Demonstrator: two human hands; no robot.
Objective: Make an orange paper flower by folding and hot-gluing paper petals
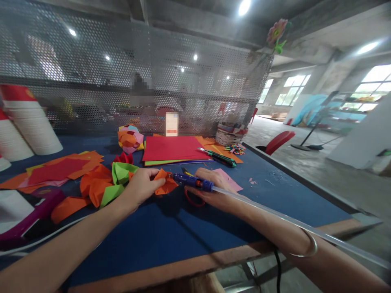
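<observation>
My left hand [142, 185] pinches a folded piece of orange paper [166, 184] above the blue table. In my right hand [214, 189] is a blue hot glue gun [191, 180], gripped with the fingers wrapped round it. Its nozzle reaches the orange paper; I cannot tell whether they touch. From its back end a long clear glue stick [275, 214] runs over my right forearm. Below my right hand lies a red loop [194, 200], apparently a scissors handle. A pink sheet [229, 179] lies just beyond that hand. Folded orange [96, 183] and green paper pieces [122, 173] lie left of my left hand.
Behind my hands are a stack of coloured paper [174, 148], a green-and-black utility knife [221, 158], a paper ball [130, 139] and a woven basket [231, 134]. Paper cups [36, 126], orange sheets [87, 165] and a purple tool [39, 211] stand or lie at left.
</observation>
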